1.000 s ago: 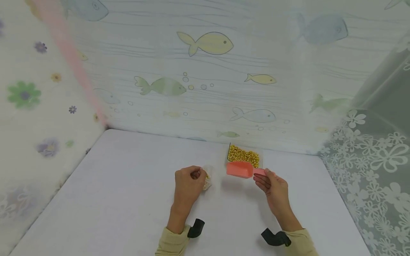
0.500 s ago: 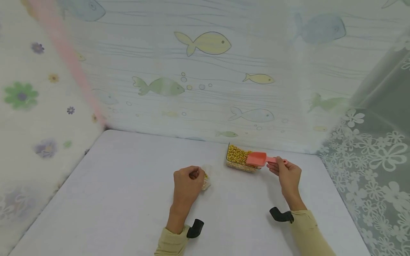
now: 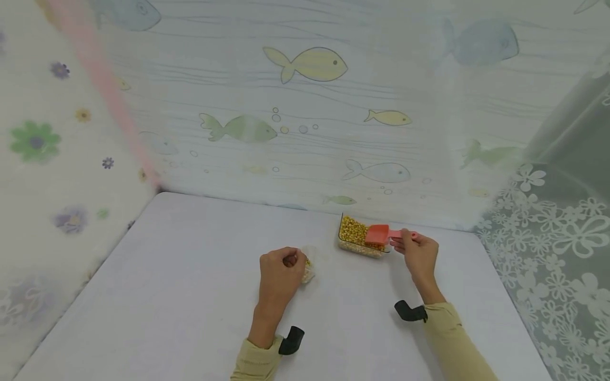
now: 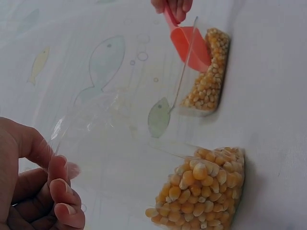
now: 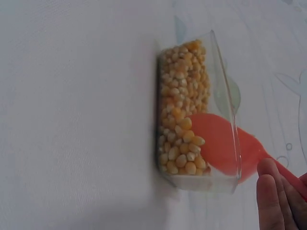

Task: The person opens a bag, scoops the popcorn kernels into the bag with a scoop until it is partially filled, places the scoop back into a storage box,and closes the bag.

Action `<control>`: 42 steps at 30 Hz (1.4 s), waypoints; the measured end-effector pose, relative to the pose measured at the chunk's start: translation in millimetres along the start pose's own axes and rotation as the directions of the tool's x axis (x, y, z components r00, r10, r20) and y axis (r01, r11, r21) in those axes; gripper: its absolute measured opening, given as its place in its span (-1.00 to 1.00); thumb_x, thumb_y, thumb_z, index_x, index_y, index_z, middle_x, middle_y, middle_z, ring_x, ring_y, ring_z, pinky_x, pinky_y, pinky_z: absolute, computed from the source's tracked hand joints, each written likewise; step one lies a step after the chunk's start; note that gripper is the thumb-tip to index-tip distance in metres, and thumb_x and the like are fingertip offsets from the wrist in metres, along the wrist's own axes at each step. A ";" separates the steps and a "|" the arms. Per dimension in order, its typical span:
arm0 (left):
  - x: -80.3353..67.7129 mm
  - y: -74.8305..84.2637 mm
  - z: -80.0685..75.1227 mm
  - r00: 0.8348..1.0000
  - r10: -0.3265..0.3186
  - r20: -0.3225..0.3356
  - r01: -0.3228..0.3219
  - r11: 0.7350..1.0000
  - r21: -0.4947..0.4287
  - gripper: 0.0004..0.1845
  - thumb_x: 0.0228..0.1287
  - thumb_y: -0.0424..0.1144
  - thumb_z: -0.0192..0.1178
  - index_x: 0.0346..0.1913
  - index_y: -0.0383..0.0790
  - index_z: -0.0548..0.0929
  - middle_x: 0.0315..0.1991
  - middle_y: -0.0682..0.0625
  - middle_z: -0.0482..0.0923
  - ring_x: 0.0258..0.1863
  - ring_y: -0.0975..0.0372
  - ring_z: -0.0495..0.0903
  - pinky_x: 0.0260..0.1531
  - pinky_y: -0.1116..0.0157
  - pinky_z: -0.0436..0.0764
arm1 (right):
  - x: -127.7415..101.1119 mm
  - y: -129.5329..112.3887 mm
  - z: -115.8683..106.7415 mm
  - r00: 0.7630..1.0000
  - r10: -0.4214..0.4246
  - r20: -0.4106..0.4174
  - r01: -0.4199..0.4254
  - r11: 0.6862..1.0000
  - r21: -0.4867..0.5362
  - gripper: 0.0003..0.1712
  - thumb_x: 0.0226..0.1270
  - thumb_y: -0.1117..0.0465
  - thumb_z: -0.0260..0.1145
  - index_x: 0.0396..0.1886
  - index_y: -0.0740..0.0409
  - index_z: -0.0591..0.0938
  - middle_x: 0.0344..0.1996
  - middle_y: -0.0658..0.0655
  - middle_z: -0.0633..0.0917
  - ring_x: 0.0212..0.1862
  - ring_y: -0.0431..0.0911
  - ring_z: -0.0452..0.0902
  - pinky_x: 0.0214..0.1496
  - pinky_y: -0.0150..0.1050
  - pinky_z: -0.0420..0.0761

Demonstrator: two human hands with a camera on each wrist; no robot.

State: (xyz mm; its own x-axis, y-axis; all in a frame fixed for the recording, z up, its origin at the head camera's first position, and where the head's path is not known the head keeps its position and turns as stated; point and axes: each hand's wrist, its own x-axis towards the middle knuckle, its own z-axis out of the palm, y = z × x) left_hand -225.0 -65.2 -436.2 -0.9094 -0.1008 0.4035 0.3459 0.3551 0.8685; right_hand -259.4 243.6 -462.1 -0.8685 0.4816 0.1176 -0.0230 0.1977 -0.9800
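Observation:
My right hand (image 3: pixel 421 257) grips the handle of a coral-red plastic scoop (image 3: pixel 378 234). The scoop's blade dips into corn kernels (image 5: pixel 180 81) inside a clear rectangular container (image 3: pixel 360 248). Over in the left wrist view, my left hand (image 4: pixel 41 177) pinches the upper edge of a thin clear plastic bag (image 4: pixel 96 122) between thumb and fingers. Yellow corn kernels (image 4: pixel 196 187) fill the bottom of that bag, which rests on the table to the right of the hand. In the head view the left hand partly hides the bag.
A white-covered table (image 3: pixel 190 275) lies under everything. Behind it hangs a curtain (image 3: pixel 305 132) printed with fish, close to the container's far side. Lace fabric (image 3: pixel 548 254) borders the table's right side, and a flowered curtain (image 3: pixel 71 159) its left.
My right hand has carried the scoop from in front of the container to the right and back, and its blade has gone into the corn. The left hand stays in place with the bag.

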 end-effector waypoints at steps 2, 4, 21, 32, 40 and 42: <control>0.1 -0.1 -0.1 1.000 0.004 -0.002 -0.004 1.000 0.001 -0.83 0.19 -0.49 0.25 -0.51 -0.33 0.75 -0.69 0.04 0.52 -0.69 0.33 0.45 -0.60 0.39 0.53 | 0.6 1.6 4.1 1.000 0.010 0.015 -0.010 1.000 -0.002 -0.56 0.54 0.18 0.21 -0.02 0.59 0.64 -0.36 0.12 0.82 -0.41 -0.34 0.74 -0.27 -0.43 0.69; 0.1 -0.4 0.1 1.000 0.009 -0.002 -0.009 1.000 0.001 -0.83 0.19 -0.49 0.24 -0.52 -0.32 0.75 -0.70 0.05 0.52 -0.69 0.33 0.45 -0.60 0.39 0.53 | 1.3 2.8 7.3 0.999 0.033 0.029 -0.033 0.999 0.011 -0.55 0.55 0.17 0.21 0.00 0.60 0.63 -0.39 0.08 0.81 -0.41 -0.33 0.74 -0.27 -0.43 0.69; 0.0 -0.5 -0.2 1.000 0.024 0.002 -0.024 1.000 0.001 -0.84 0.18 -0.50 0.25 -0.51 -0.34 0.75 -0.69 0.04 0.53 -0.69 0.33 0.45 -0.61 0.39 0.53 | 2.7 -2.5 5.6 0.930 0.300 0.212 -0.332 0.933 0.137 -0.47 0.62 0.15 0.09 0.27 0.58 0.41 -0.47 -0.11 0.80 -0.29 -0.31 0.77 -0.12 -0.43 0.68; -0.6 0.3 -0.7 1.000 0.017 0.004 -0.017 1.000 0.006 -0.85 0.18 -0.50 0.25 -0.50 -0.36 0.75 -0.68 0.02 0.53 -0.68 0.33 0.44 -0.61 0.40 0.53 | -0.2 -7.7 0.9 0.831 0.428 0.355 -0.531 0.798 0.283 -0.72 0.62 0.23 0.07 0.14 0.31 0.46 -0.41 -0.01 0.82 -0.24 -0.24 0.78 -0.03 -0.39 0.68; 0.1 -0.2 -0.7 1.000 0.020 0.001 -0.020 1.000 0.006 -0.86 0.18 -0.50 0.26 -0.49 -0.37 0.75 -0.68 0.02 0.54 -0.67 0.33 0.45 -0.61 0.40 0.53 | -3.2 -5.7 -8.1 0.779 0.453 0.433 -0.622 0.642 0.448 -0.79 0.63 0.24 0.04 -0.18 0.17 0.59 -0.38 0.11 0.82 -0.22 -0.15 0.80 0.00 -0.35 0.69; 0.5 -0.2 -0.6 1.000 0.026 -0.001 -0.026 1.000 0.006 -0.86 0.17 -0.50 0.25 -0.50 -0.36 0.75 -0.68 0.02 0.54 -0.68 0.33 0.45 -0.61 0.40 0.53 | -3.7 -5.0 -9.4 0.771 0.457 0.443 -0.634 0.613 0.472 -0.78 0.63 0.22 0.04 -0.20 0.15 0.59 -0.36 0.11 0.82 -0.20 -0.15 0.80 0.01 -0.36 0.68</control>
State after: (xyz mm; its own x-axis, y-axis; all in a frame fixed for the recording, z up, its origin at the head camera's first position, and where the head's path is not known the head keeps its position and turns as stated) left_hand -225.4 -65.9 -436.0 -0.8998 -0.0928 0.4263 0.3682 0.3629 0.8560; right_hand -251.4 248.9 -456.1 -0.8997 0.0837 -0.4285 0.3030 -0.5869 -0.7508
